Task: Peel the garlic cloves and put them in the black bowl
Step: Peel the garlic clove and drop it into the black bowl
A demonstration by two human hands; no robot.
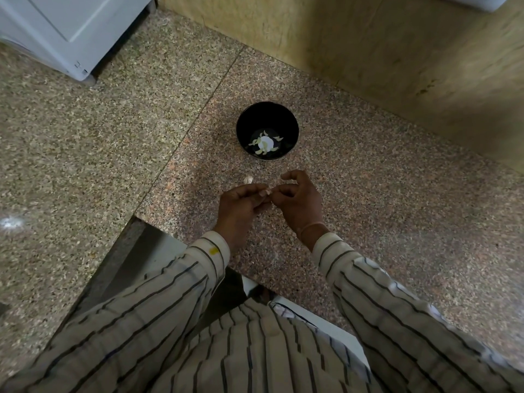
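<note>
We log both hands meeting low over the speckled pink-grey granite bench point(368, 194). The left hand point(241, 207) curls its fingers round a small pale garlic clove point(268, 192). The right hand point(300, 202) pinches the same clove from the other side, its outer fingers arched loose. Just beyond the left hand's knuckles lies a pale papery scrap point(248, 179). Further ahead of both hands sits the round, glossy black bowl point(246, 120), with smooth curved peeled cloves point(259, 151) at its bottom.
</note>
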